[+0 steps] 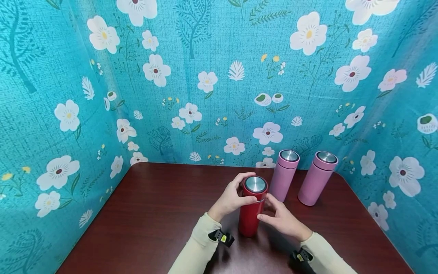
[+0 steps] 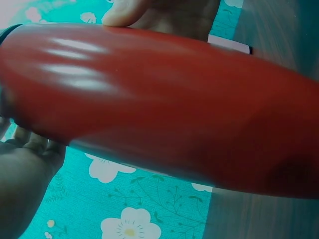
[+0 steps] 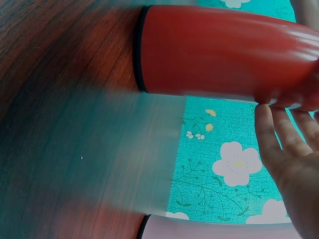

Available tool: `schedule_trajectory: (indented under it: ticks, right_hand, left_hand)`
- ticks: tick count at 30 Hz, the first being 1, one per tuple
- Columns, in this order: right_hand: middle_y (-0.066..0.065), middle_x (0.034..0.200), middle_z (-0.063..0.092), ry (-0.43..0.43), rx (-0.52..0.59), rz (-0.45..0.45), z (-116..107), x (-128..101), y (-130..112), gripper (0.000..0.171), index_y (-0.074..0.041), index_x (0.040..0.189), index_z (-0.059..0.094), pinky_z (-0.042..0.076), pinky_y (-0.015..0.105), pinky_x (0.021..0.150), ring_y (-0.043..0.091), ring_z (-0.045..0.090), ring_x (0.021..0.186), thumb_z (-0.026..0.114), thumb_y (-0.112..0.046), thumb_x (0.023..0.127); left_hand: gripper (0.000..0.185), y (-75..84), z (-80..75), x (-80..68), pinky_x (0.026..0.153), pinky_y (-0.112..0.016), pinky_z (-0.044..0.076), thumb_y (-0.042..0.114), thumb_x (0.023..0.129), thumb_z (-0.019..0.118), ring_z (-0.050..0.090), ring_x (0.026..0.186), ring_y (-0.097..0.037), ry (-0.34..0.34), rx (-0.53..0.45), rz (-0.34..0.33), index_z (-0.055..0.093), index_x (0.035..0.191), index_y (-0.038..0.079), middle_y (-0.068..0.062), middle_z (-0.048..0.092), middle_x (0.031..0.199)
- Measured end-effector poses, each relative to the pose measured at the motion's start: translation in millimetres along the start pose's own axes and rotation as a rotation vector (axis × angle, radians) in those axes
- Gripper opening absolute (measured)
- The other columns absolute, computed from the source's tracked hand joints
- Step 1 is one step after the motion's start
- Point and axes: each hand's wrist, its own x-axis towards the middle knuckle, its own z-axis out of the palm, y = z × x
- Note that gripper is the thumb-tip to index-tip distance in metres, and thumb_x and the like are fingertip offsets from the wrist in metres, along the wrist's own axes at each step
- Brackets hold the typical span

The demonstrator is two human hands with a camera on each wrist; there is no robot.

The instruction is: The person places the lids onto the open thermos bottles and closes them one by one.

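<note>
A red thermos (image 1: pixel 248 220) with a silver-topped lid (image 1: pixel 256 184) stands almost upright over the front middle of the table. My left hand (image 1: pixel 230 198) grips it at lid height from the left, fingers round the far side and thumb across the front by the seam. From the right, my right hand (image 1: pixel 283 220) holds the upper body between fingers and thumb. In the right wrist view, fingertips touch the wall of the thermos (image 3: pixel 214 52), whose black base rim shows close to the wood. The red body (image 2: pixel 149 99) fills most of the left wrist view.
Two pink thermoses with silver lid tops stand at the back right: one (image 1: pixel 284 177) just behind the red one, the other (image 1: pixel 316 182) farther right. The dark wooden table (image 1: pixel 154 213) is bordered at back and sides by a blue flowered cloth (image 1: pixel 212 114).
</note>
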Motion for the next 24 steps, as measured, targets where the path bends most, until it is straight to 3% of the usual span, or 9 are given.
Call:
schedule_trajectory:
  ticks: [4,11,16,19,24]
  right_hand:
    - [0.006,0.130,0.054,-0.001,-0.008,0.011,0.0,-0.2,2.3,0.061,-0.019,0.141,0.035,0.048,0.034,0.090,0.021,0.055,0.112,0.066,-0.013,0.089]
    - [0.006,0.130,0.054,0.009,0.001,0.008,0.9,0.0,1.8,0.060,-0.019,0.141,0.036,0.048,0.038,0.090,0.021,0.055,0.112,0.066,-0.012,0.089]
    - [0.006,0.128,0.055,0.022,-0.016,0.015,2.1,0.8,0.9,0.061,-0.016,0.140,0.036,0.048,0.044,0.089,0.019,0.057,0.110,0.066,-0.009,0.088]
    - [0.008,0.126,0.056,0.019,-0.024,0.014,2.6,0.5,-14.2,0.059,-0.011,0.139,0.037,0.047,0.047,0.089,0.018,0.057,0.108,0.066,-0.007,0.088]
    - [0.010,0.125,0.056,0.014,-0.024,0.021,2.5,0.7,-34.9,0.056,-0.007,0.137,0.038,0.047,0.047,0.089,0.017,0.058,0.108,0.066,-0.007,0.088]
  left_hand:
    - [0.070,-2.8,-1.7,-0.2,0.092,-0.034,0.047,0.022,0.083,0.071,0.050,0.115,-0.015,-0.008,-0.029,-0.003,0.036,0.143,0.012,-0.007,0.050,0.129]
    - [0.068,-8.3,-3.8,-2.3,0.095,-0.037,0.044,0.022,0.086,0.066,0.051,0.114,-0.018,-0.020,-0.083,0.065,0.032,0.143,0.006,-0.019,0.050,0.131]
    - [0.072,-8.4,-0.6,-3.1,0.096,-0.036,0.043,0.038,0.083,0.070,0.051,0.114,-0.016,0.004,-0.089,0.035,0.036,0.139,0.008,-0.015,0.052,0.128]
    - [0.076,-9.7,1.3,-2.8,0.098,-0.035,0.042,0.045,0.080,0.072,0.050,0.116,-0.015,0.029,-0.089,0.011,0.036,0.137,0.010,-0.010,0.051,0.127]
    - [0.074,-13.4,1.9,-2.7,0.100,-0.035,0.039,0.043,0.081,0.072,0.049,0.116,-0.016,0.050,-0.106,0.023,0.036,0.134,0.006,-0.010,0.051,0.125]
